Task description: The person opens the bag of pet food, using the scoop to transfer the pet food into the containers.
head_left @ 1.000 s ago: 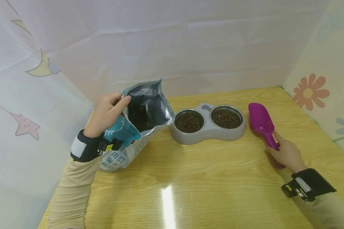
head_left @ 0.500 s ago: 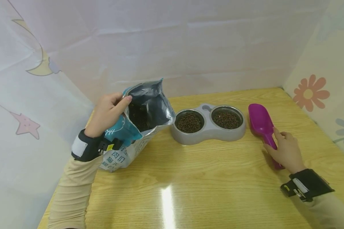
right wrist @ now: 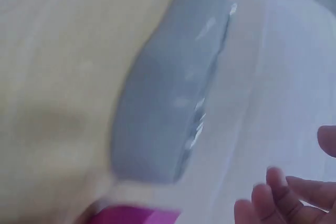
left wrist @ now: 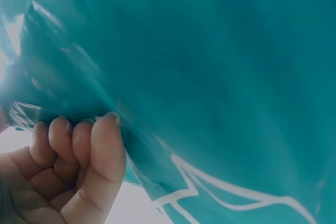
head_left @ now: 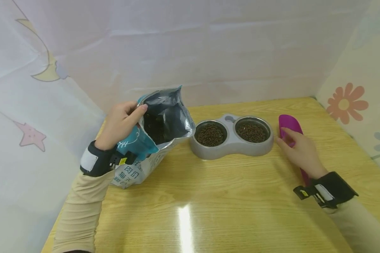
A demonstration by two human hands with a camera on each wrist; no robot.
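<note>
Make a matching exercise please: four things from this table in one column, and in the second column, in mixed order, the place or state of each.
Things:
1. food bag
2. double bowl
3. purple scoop
4. left hand

Places or states:
A. lies on the table to the right of the bowls, under the right hand
B. pinches the rim of the bag
C. stands open, dark inside
D. both cups hold brown kibble

Pairs: 1-C, 2-D, 3-A, 4-B
</note>
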